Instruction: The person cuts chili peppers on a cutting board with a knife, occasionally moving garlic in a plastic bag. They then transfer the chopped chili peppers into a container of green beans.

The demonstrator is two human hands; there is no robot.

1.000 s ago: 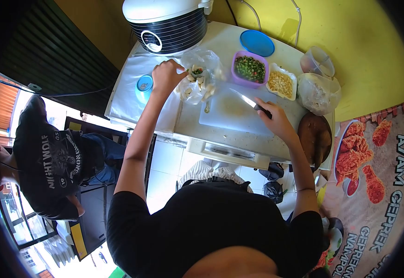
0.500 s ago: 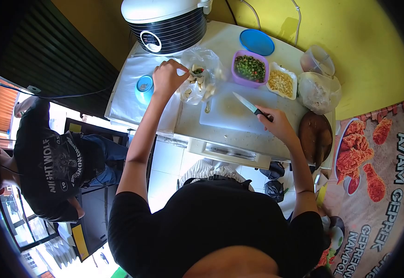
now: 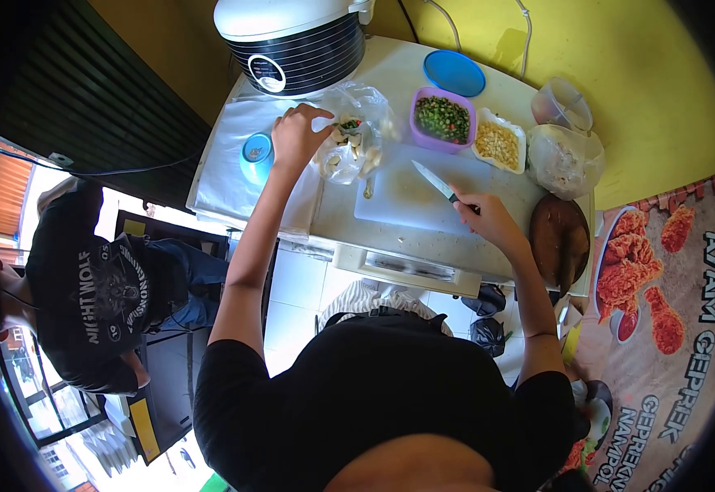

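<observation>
One small knife with a narrow, pale metal blade and a black handle [image 3: 434, 179], one flat, white, rectangular cutting board [image 3: 403, 215] and two clear plastic bags are on or above the white tabletop [image 3: 333, 215]; the left one, a crumpled clear bag of pale cloves [image 3: 349, 153], holds several cloves, too overlapped to count exactly. One square purple plastic tub of chopped green and red pieces [image 3: 443, 120], one white tray of chopped pale-yellow pieces [image 3: 498, 143] and one round blue plastic lid [image 3: 454, 73] stand along the far side. Beyond the tray are a clear plastic tub [image 3: 562, 107] and a full, rounded clear bag [image 3: 566, 161]; a brown, round, shallow bowl [image 3: 556, 246] sits at the right edge. A black-and-white rice cooker [image 3: 296, 56] fills the far left corner, and a blue-topped jar [image 3: 257, 156] stands just beside the left forearm. The right hand [image 3: 486, 218] has its fingers clamped around the knife handle and hides much of it; the blade points away over the board. The left hand [image 3: 298, 138] is at the near-left edge of the clove bag, thumb and forefinger bent towards each other; whether they grip the film, I cannot tell. The cloves look smooth and whitish, with a green-and-red patch among them.
</observation>
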